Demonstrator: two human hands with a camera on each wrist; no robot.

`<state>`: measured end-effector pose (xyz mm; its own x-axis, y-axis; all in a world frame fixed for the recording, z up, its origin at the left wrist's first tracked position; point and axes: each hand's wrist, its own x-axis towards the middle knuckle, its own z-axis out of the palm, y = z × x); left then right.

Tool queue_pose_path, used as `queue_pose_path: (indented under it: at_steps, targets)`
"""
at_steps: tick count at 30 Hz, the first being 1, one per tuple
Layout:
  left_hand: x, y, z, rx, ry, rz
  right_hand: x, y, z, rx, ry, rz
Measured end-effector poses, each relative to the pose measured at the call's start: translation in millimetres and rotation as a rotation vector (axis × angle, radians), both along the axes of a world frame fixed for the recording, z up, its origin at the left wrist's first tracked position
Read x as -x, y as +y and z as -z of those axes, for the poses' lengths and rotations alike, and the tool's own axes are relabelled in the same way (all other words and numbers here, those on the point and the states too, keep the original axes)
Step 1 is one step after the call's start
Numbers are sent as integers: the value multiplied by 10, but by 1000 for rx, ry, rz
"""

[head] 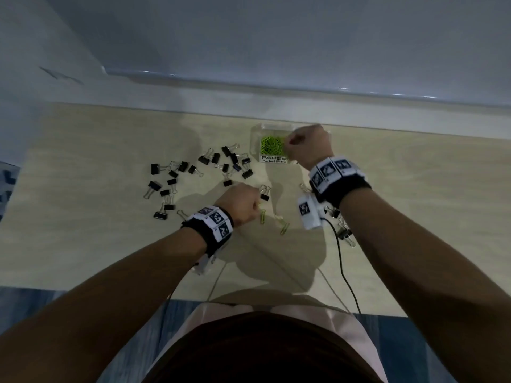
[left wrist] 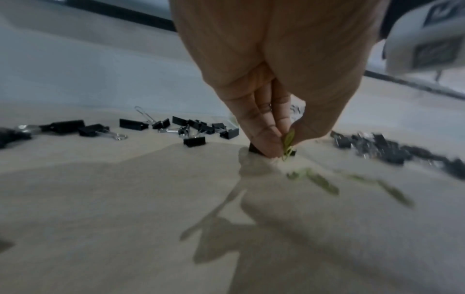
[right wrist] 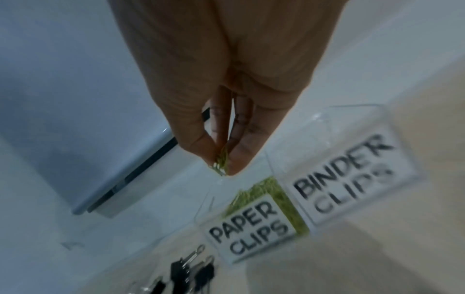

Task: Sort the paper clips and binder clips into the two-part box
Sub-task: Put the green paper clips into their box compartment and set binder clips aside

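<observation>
Green paper clips (right wrist: 221, 161) sit pinched in the right hand (right wrist: 226, 89), just above the clear box (head: 255, 132) and its "PAPER CLIPS" side, where a green pile (head: 272, 146) already lies. The left hand (left wrist: 276, 79) pinches one more green clip (left wrist: 288, 139) low over the table (head: 110, 244), with two others (head: 283, 228) lying beside it. They look thin, light and slippery, so fingertips on the flat sides seem best. Black binder clips (head: 193, 172) lie spread out on the table; they look stiffer and chunkier, easy to grab by the body.
</observation>
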<state>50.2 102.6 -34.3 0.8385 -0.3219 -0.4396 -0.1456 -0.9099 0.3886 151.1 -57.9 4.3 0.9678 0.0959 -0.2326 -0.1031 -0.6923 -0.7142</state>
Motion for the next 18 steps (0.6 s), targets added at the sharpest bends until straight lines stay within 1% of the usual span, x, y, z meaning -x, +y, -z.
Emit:
queue_pose_path:
  at_steps: [2, 4, 6, 7, 9, 11, 13, 16, 18]
  targets:
    - [-96, 13, -92, 154, -37, -142, -206, 107, 4, 64, -15, -47]
    - [-271, 6, -215, 281, -75, -278, -315, 154, 80, 139, 9, -118]
    - [-527, -9, -338, 333, -143, -349, -309, 120, 145, 201, -7, -175]
    - [-665, -23, -400, 335, -192, -358, -263, 77, 171, 211, -63, -188]
    - [-935, -61, -467, 318, -250, -360, -103, -47, 220, 181, -208, -200]
    - [-1143, -134, -486, 274, -251, -326, 119, -181, 294, 136, -283, -234]
    - [-1260, -227, -453, 193, -234, -243, 397, -282, 355, 135, -199, -327]
    - [-1271, -314, -363, 53, -204, -118, 796, -380, 449, 234, 0, -556]
    - [-1156, -307, -316, 33, -265, -70, 1003, -403, 512, 229, 24, -632]
